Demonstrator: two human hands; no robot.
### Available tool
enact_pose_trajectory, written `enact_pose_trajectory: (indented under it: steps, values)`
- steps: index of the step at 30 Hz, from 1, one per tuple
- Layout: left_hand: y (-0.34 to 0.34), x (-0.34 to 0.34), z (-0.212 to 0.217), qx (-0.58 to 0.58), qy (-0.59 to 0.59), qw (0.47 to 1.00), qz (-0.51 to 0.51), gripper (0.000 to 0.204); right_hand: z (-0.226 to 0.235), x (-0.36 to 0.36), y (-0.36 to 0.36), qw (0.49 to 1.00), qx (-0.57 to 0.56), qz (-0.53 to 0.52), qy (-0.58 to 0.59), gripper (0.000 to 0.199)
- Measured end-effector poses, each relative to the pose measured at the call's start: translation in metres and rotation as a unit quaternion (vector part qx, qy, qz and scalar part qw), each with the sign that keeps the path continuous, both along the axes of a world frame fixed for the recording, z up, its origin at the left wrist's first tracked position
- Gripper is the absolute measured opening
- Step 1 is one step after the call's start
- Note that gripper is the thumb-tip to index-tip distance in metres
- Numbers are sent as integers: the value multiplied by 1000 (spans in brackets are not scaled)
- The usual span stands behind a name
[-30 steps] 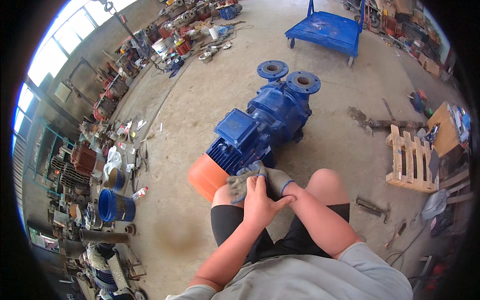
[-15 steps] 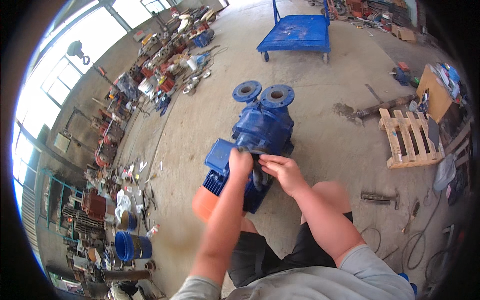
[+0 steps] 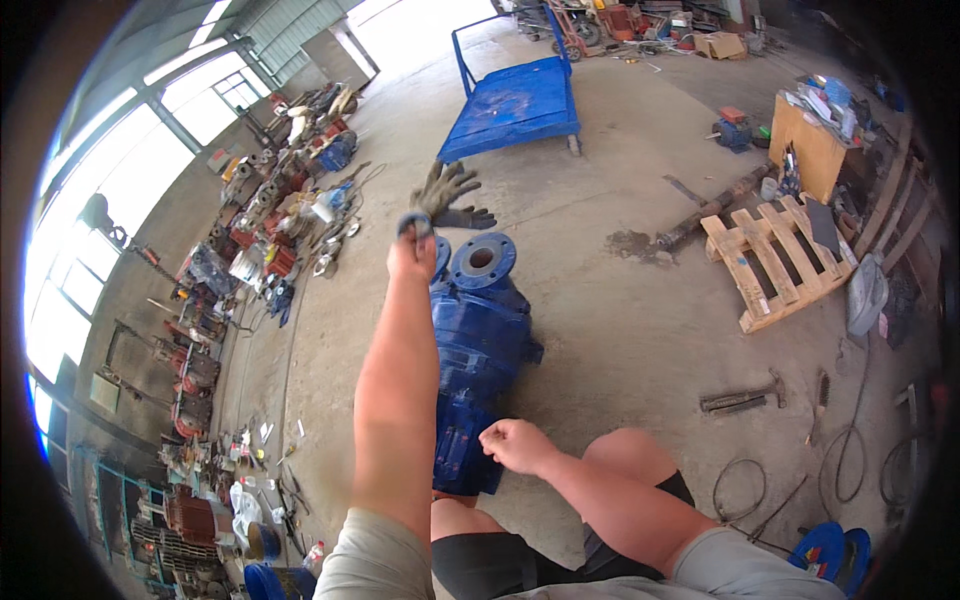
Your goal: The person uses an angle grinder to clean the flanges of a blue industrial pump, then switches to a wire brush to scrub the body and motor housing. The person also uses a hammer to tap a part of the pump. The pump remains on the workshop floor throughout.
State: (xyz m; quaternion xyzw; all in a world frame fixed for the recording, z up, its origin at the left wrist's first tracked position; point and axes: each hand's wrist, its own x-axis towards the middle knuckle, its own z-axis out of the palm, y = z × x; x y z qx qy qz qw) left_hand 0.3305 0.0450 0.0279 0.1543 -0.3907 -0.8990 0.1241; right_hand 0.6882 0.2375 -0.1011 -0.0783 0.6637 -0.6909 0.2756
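My left hand (image 3: 408,258) is stretched far forward above the blue pump (image 3: 480,335), closed around the cuff end of a pair of grey-green work gloves (image 3: 446,190). The glove fingers splay out past my hand, toward the cart. A dark round edge shows at my grip; whether it is a cuff opening or a separate ring cannot be told. Two round flanges top the pump; the right flange (image 3: 483,258) is plain to see, the left one partly hidden by my forearm. My right hand (image 3: 515,445) is curled closed beside the pump's near end, with nothing visible in it.
A blue platform cart (image 3: 515,105) stands ahead. To the right are a wooden pallet (image 3: 780,262), a long rusty pipe (image 3: 715,205), a hammer (image 3: 745,393), a brush (image 3: 818,405) and looped cable (image 3: 850,465). Machine parts (image 3: 195,375) line the left wall.
My left hand has left the pump's middle and swung forward, with the gloves now showing. My right hand has drawn back from the pump and curled closed. The view has tilted up and turned right.
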Motion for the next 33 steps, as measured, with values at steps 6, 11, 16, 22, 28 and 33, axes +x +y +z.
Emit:
enact_pose_trajectory:
  steps: [6, 11, 16, 22, 28, 33]
  values:
    - [-10, 45, -122, 35, -259, 963, -64, 32, 2, 3, 8, 991, 99, 81, 32, 32]
    - [-15, 227, -106, -349, -172, 920, -41, 37, 12, -8, 28, 992, 112, 50, 39, 33]
    - [-19, 474, -63, -785, 9, 575, -230, 42, 23, -5, 54, 993, 93, 53, 49, 35]
    - [-28, 463, 138, -682, 209, 700, 31, 61, 44, 35, 39, 995, 97, -6, -2, 36]
    - [3, 377, 420, -588, 479, 648, 76, 67, 21, 82, 89, 962, 236, -124, -52, 42]
    - [54, 322, 536, -522, 510, 681, 61, 63, 48, 149, 172, 921, 82, -298, -238, 25]
